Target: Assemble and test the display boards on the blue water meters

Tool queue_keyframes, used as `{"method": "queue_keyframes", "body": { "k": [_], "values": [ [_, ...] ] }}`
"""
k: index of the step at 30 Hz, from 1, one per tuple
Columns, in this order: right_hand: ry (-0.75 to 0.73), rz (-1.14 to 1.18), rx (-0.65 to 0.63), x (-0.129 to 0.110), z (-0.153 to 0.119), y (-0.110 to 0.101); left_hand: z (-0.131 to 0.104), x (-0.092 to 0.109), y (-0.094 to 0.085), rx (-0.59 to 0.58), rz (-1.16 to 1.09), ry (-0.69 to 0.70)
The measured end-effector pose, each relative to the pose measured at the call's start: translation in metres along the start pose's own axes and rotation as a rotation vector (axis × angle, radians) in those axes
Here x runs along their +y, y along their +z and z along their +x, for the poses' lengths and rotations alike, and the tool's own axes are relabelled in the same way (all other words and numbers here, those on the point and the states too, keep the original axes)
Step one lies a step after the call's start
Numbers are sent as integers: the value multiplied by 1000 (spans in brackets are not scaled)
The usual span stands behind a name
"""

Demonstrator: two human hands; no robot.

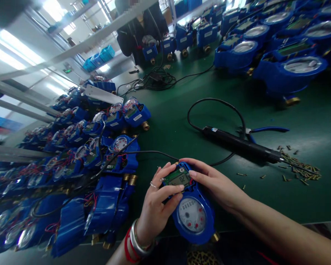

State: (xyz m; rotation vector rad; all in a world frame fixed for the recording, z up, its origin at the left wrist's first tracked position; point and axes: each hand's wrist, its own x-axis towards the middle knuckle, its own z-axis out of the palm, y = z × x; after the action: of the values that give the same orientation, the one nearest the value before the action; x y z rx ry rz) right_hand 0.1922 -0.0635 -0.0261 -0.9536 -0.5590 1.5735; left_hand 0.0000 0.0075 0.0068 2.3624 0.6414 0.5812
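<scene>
A blue water meter [193,217] with a round dial lies at the front edge of the bench, between my hands. In its upper housing sits a green circuit board [171,179] with a small lit display. My left hand [157,202], wearing a ring and bracelets, grips the housing from the left, its fingers over the board and display edge. My right hand [212,180] holds the housing's right side, thumb on the board's upper right corner. The fingers underneath are hidden.
A black electric screwdriver [240,145] lies to the right, its tip by a pile of brass screws [303,169]. Blue-handled pliers [269,129] rest behind it. Rows of blue meters [110,198] stand left, with more [289,73] at back right. Black cables [160,78] cross the bench.
</scene>
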Motion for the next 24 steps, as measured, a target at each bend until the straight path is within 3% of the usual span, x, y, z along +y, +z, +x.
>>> {"method": "queue_keyframes", "body": {
  "k": [4,9,14,18,24],
  "values": [
    [-6,-102,31,-5,1,0,-1,1,0,11,-11,-21],
    [-82,-420,82,-17,6,0,-3,5,2,16,-21,-119],
    [-52,-491,-24,-19,9,2,-1,9,3,3,-68,-139],
    [-31,-500,-18,-18,8,0,3,10,4,27,-81,-128],
    [-77,-783,-91,-24,3,1,2,11,3,33,-92,-147]
  ]
}}
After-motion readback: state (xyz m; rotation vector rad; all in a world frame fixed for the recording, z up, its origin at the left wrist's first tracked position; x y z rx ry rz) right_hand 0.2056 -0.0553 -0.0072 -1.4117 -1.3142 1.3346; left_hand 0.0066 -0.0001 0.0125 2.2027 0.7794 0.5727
